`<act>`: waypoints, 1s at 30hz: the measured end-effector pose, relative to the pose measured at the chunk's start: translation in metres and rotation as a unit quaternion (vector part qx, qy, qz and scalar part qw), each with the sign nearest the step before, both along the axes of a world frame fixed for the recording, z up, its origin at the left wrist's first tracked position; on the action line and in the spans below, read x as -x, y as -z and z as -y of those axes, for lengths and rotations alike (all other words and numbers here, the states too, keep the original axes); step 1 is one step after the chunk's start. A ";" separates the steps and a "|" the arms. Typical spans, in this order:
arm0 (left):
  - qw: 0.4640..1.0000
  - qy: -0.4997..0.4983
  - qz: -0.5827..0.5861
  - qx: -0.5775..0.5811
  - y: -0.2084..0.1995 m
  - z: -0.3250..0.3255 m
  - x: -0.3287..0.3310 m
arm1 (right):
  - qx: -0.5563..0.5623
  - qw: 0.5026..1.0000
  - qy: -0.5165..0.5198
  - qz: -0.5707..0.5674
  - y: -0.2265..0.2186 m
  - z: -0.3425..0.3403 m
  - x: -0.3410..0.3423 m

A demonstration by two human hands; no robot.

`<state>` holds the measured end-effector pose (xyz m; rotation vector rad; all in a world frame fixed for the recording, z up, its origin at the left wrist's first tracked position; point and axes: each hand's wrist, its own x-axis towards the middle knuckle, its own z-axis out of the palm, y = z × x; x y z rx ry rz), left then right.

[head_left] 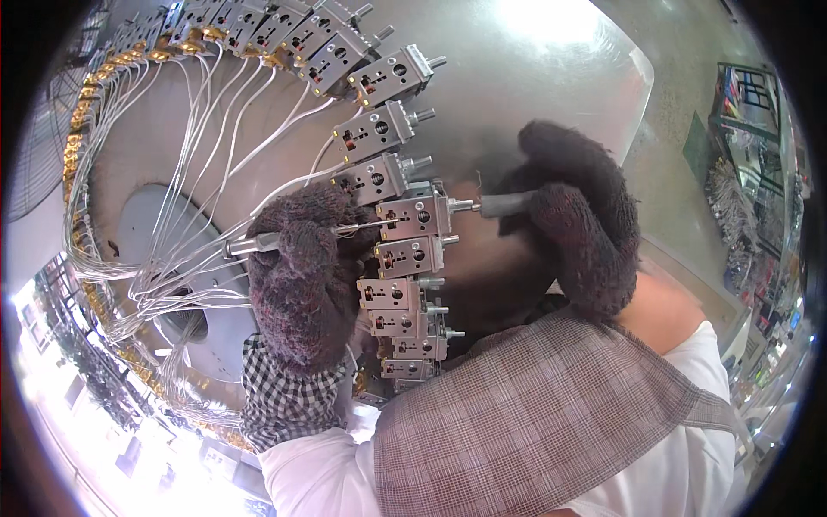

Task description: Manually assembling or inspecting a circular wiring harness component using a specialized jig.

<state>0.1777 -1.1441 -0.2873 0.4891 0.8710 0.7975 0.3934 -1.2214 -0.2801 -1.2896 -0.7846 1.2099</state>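
Note:
Dark knitted gloves cover both of my hands. My left hand [301, 276] is closed around a slim tool with a metal handle end [251, 246]; its thin shaft [370, 227] reaches the face of a small metal box-shaped unit [409, 220]. My right hand [586, 215] grips a grey cylindrical tool [506, 204], whose front end meets the threaded or round spindle [463, 205] sticking out of that same unit. Whether the grey tool turns or only touches the spindle, I cannot tell. My left fingers partly hide the thin tool.
Several similar metal units [392, 77] stand in a curved row along a round metal table [534, 77]. White wires [202, 129] run from them to a central hub [151, 215]. A rack [749, 103] and a bundle of pale wires [732, 207] are at the right.

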 end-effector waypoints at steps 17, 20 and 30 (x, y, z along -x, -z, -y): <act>0.997 -0.043 -0.019 -0.068 0.001 0.013 -0.063 | 0.178 0.982 0.022 -0.064 -0.007 0.007 -0.061; 0.997 -0.044 -0.042 -0.057 0.000 0.016 -0.065 | 0.178 0.981 0.023 -0.074 -0.012 0.006 -0.061; 0.998 -0.040 -0.031 -0.042 -0.004 0.014 -0.065 | 0.021 0.999 0.040 -0.024 -0.008 0.015 -0.056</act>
